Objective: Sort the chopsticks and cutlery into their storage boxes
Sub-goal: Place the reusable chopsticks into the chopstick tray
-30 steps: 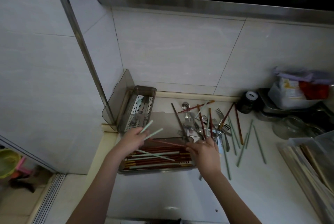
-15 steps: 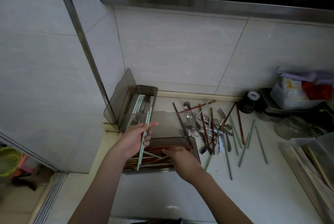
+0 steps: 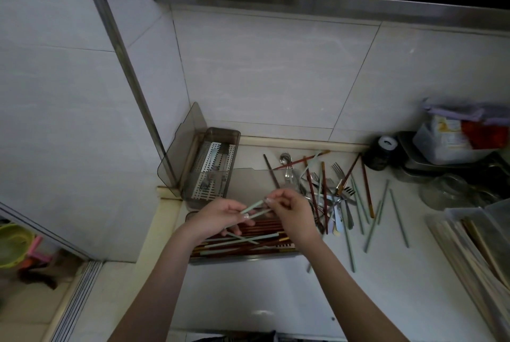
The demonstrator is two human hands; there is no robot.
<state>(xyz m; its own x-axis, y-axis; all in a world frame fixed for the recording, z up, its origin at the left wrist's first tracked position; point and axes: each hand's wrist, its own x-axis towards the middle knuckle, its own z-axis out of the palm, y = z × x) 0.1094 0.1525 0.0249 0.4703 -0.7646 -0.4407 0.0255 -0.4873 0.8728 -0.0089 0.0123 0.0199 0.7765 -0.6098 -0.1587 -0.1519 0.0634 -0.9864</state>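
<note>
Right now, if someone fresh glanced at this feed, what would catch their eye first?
Both hands meet at centre, the left hand and right hand together pinching pale green chopsticks above the near storage box, already lined with red-brown and green sticks. To their right, a tangled heap of forks, spoons and chopsticks sprawls over the counter.

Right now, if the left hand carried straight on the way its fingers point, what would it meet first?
The left hand points rightward, pinching the pale green chopsticks. Straight on it would probably meet the right hand, which holds the same chopsticks just ahead. Depth is unclear from this one view, but the two hands look level.
</note>
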